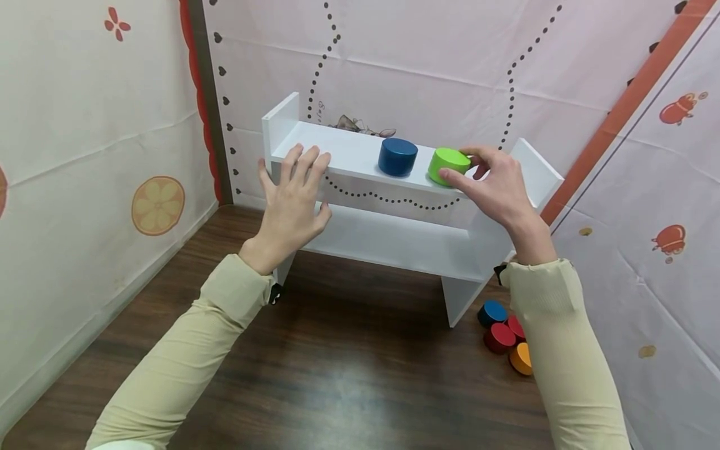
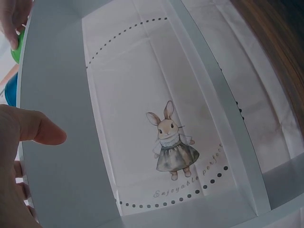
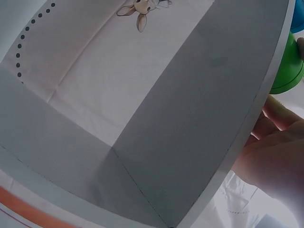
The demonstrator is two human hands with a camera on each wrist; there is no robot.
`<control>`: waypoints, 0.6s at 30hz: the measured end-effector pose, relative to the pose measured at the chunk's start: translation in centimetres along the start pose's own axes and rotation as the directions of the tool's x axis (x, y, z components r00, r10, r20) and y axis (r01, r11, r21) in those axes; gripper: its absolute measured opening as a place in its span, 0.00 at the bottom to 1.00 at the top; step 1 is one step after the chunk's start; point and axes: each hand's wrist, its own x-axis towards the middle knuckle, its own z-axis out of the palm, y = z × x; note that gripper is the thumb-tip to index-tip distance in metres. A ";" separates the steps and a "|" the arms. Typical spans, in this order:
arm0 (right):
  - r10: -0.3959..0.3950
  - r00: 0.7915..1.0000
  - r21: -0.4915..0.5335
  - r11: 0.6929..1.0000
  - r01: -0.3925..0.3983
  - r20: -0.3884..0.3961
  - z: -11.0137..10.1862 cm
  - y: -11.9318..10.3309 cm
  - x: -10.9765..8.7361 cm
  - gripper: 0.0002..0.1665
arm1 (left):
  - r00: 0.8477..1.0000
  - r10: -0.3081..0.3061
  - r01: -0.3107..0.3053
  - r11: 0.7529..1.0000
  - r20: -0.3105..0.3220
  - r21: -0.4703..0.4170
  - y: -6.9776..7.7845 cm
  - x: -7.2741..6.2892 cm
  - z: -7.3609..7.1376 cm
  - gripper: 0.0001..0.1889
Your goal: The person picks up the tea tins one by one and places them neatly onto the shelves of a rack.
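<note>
A bright green cylinder (image 1: pixel 447 161) stands on the top board of a white two-tier shelf (image 1: pixel 394 247), near its right end. My right hand (image 1: pixel 497 187) holds it between thumb and fingers; part of the cylinder (image 3: pixel 287 71) also shows at the edge of the right wrist view. Just left of it sits a dark blue cylinder (image 1: pixel 397 160), which no hand touches. With fingers spread and nothing gripped, my left hand (image 1: pixel 289 209) is at the front edge of the top board, toward its left end. In the left wrist view the thumb (image 2: pixel 45 132) overlaps the board's underside.
On the dark wood floor (image 1: pixel 349 375), right of the shelf, several cylinders are grouped: a blue one (image 1: pixel 493 312), a red one (image 1: pixel 500 337), another red one and an orange one (image 1: pixel 520 358) partly behind my right sleeve. Printed cloth walls (image 1: pixel 416 50) enclose the shelf behind and at both sides.
</note>
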 end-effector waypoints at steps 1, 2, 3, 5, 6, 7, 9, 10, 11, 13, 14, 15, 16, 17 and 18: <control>0.002 1.000 0.000 1.000 -0.002 0.002 0.0 0.0 0.0 0.34 | 1.000 -0.001 0.001 1.000 0.000 -0.001 0.0 0.0 0.0 0.39; 0.003 1.000 0.000 1.000 -0.003 0.003 0.1 0.0 0.1 0.34 | 1.000 -0.002 0.002 1.000 0.000 -0.002 0.0 0.0 0.0 0.39; 0.002 1.000 0.000 1.000 -0.002 0.003 0.1 0.0 0.1 0.34 | 1.000 -0.003 0.003 1.000 0.000 -0.003 0.0 0.0 0.0 0.40; 0.002 1.000 0.002 1.000 -0.002 0.005 0.2 0.1 0.2 0.34 | 1.000 -0.005 0.005 1.000 0.002 -0.003 0.0 0.0 0.0 0.40; 0.002 1.000 0.002 1.000 -0.002 0.006 0.2 0.1 0.2 0.34 | 1.000 -0.005 0.005 1.000 0.002 -0.003 0.0 0.0 0.0 0.40; 0.003 1.000 0.001 1.000 -0.003 0.006 0.2 0.1 0.1 0.35 | 1.000 -0.004 0.004 1.000 0.001 -0.002 0.0 0.0 0.0 0.40; 0.004 1.000 -0.004 1.000 -0.004 0.007 0.1 0.0 0.0 0.37 | 1.000 -0.004 0.004 1.000 0.001 0.000 0.0 0.0 0.0 0.40; 0.005 1.000 -0.008 1.000 -0.005 0.005 0.1 0.0 -0.1 0.38 | 1.000 -0.004 0.004 1.000 0.001 0.001 0.0 0.0 0.0 0.40; 0.006 1.000 -0.014 1.000 -0.006 0.001 0.0 0.0 -0.4 0.39 | 1.000 -0.003 0.003 1.000 0.001 0.000 0.0 0.0 0.0 0.40; -0.002 0.999 -0.014 1.000 0.002 -0.032 -0.1 0.0 -0.8 0.39 | 1.000 -0.002 0.002 1.000 0.001 0.000 0.0 0.0 0.0 0.40; -0.015 0.998 -0.005 1.000 0.014 -0.062 -0.2 0.1 -1.1 0.38 | 1.000 -0.002 0.002 1.000 0.001 0.000 0.0 0.0 0.0 0.40; -0.036 0.994 0.007 0.999 0.037 -0.106 -0.2 0.2 -1.4 0.36 | 1.000 -0.002 0.002 1.000 0.000 0.000 0.0 -0.1 0.0 0.40; -0.059 0.986 0.022 0.998 0.063 -0.158 -0.2 0.3 -1.8 0.33 | 1.000 -0.003 0.003 1.000 0.000 0.000 0.0 -0.1 0.0 0.40; -0.089 0.972 0.041 0.994 0.100 -0.215 -0.3 0.5 -2.1 0.30 | 1.000 -0.002 0.002 1.000 -0.001 0.001 0.0 -0.1 0.1 0.40; -0.121 0.954 0.057 0.988 0.141 -0.274 -0.3 0.7 -2.5 0.26 | 1.000 -0.002 0.002 1.000 -0.001 0.002 0.0 -0.1 0.1 0.40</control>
